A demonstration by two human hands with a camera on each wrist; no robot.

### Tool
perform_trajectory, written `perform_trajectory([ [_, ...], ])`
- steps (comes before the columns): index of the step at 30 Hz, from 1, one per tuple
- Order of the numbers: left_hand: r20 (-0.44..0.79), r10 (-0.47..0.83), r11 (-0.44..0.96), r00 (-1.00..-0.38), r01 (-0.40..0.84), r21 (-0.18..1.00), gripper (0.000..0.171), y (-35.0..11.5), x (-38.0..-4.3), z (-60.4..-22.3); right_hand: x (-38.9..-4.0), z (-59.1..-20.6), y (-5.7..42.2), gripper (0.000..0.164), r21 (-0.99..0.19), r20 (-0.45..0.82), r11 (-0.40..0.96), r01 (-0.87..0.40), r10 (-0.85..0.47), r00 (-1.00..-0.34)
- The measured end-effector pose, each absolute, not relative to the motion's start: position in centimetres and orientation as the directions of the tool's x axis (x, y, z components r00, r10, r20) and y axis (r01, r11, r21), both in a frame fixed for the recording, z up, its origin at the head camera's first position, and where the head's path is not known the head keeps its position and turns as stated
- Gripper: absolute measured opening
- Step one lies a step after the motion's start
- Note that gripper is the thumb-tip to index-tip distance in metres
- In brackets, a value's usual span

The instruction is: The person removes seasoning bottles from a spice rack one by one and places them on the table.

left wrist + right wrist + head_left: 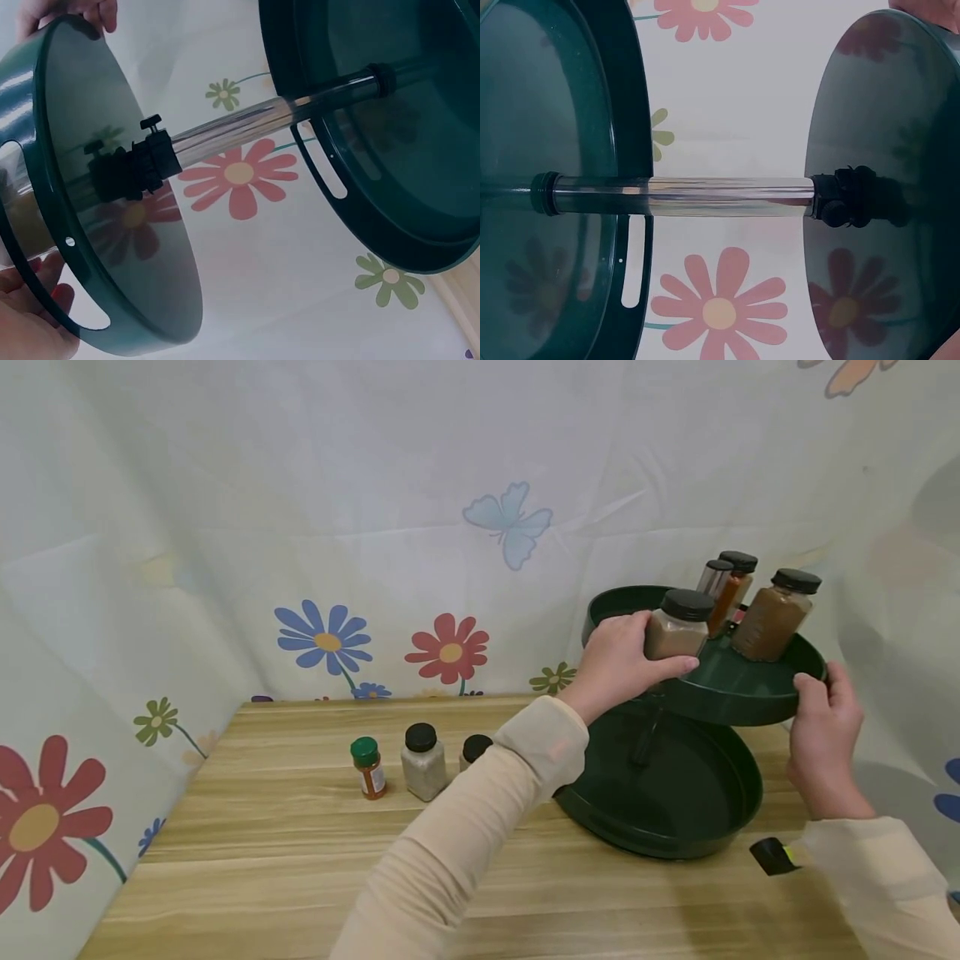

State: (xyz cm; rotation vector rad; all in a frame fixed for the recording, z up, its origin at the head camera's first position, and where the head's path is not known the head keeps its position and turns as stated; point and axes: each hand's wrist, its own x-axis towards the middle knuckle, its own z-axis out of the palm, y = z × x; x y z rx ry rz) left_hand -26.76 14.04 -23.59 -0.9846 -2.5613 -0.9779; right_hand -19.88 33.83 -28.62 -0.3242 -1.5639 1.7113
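My left hand (pixel 611 660) grips a square clear jar (pixel 675 639) with a black lid and light brown contents. It holds the jar at the upper tier (pixel 738 693) of a dark green two-tier rack. Whether the jar's base touches the tier is hidden. At the tier's right side, my right hand (pixel 825 735) grips the rim with the thumb inside. A larger brown-filled jar (pixel 772 618), an orange-brown spice jar (pixel 731 597) and a slim clear container (pixel 714 578) stand on this tier. In the left wrist view, left fingers (pixel 56 296) show behind the rim's slot.
The lower tier (pixel 667 802) sits on the wooden table (pixel 300 860), joined to the upper one by a metal post (pixel 727 196). To the left stand a green-capped bottle (pixel 369 768), a black-lidded jar (pixel 423 764) and another jar (pixel 476 749), partly behind my left sleeve.
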Motion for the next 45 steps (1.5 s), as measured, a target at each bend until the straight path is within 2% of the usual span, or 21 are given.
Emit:
perform_trajectory([
  [5,0.415,0.491,0.546,-0.766,0.641,0.539,0.051,14.15,-26.77,-23.53,-19.92,-28.56,33.76,0.010,-0.924,0.316,0.066,-0.378,0.689,-0.653],
  [26,0.395,0.422,0.485,-0.816,0.571,0.663,0.059,14.24,-26.50,-23.57,-19.84,-28.48,33.71,0.011,-0.933,0.314,0.097,-0.346,0.688,-0.654],
  [37,0.377,0.383,0.318,-0.843,0.504,0.803,0.059,14.05,-26.42,-23.22,-19.77,-28.41,33.66,0.011,-0.941,0.309,0.120,-0.316,0.684,-0.660],
  [45,0.408,0.350,0.252,-0.843,0.504,0.826,0.055,13.95,-26.26,-22.73,-19.73,-28.29,33.64,0.012,-0.951,0.290,0.132,-0.279,0.691,-0.663],
])
